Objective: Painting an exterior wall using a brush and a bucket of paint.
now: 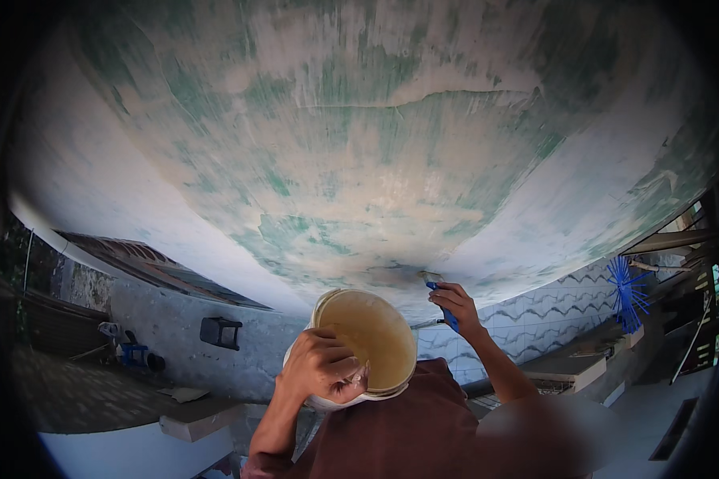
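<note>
My left hand [329, 365] grips the rim of a pale plastic bucket [410, 341] in front of my chest, the thumb over its near edge. Inside the bucket is a yellowish-tan liquid [371, 335]. My right hand [458, 308], to the right of the bucket, is closed round the blue handle of a paintbrush [449, 318]. The brush's bristles point up and touch, or come very near, the lower part of a wall [359, 179]. That wall is patchy green and beige with whiter bands at both sides, and some cracked, peeling edges.
A dark plastic stool [220, 333] stands on the concrete floor [174, 326] at left, with a blue object [133, 354] farther off. Patterned tiles [539, 314] lie at right, beside a blue spiky object [628, 293] and a ledge [569, 371]. A window grille [162, 269] is set low at left.
</note>
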A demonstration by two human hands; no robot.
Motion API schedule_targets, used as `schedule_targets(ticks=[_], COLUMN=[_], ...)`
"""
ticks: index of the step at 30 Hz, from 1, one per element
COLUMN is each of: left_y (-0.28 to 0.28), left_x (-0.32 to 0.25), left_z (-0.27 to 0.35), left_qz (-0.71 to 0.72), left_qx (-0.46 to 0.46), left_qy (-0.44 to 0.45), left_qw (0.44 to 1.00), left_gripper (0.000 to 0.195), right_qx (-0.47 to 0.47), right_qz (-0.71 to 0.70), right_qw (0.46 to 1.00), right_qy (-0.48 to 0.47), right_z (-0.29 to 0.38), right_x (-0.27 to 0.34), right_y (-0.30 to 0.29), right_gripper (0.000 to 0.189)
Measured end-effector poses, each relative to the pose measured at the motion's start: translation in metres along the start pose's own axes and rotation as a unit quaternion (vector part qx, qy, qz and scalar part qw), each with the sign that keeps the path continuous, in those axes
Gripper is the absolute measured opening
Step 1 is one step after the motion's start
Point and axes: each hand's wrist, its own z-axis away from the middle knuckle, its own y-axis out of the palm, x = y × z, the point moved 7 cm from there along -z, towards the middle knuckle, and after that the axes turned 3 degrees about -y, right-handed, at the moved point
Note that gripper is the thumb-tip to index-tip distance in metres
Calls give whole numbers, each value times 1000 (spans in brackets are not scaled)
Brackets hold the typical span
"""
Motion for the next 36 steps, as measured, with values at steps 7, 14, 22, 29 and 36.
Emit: schedule_targets(ticks=[7,14,22,29,36], left_y=[6,10,21,25,26], left_x=[0,-6,-12,-13,-4], left_z=[-5,-13,-25,-26,-17], left_qz=[5,14,24,30,10], left_qx=[5,1,10,3,12], left_qy=[6,24,53,61,40], left_qw=[1000,1000,998,998,999], left_gripper=[29,29,29,30,29], right_qx=[-34,-145,-278,-213,-68], right_qz=[15,72,101,76,4], right_qw=[999,980,943,968,997], right_qy=[-38,-119,-150,-105,21], right_z=[-28,-59,-60,-8,40], right_x=[26,66,101,50,8], right_y=[-53,-121,-148,-58,18], right_gripper=[24,24,15,17,28])
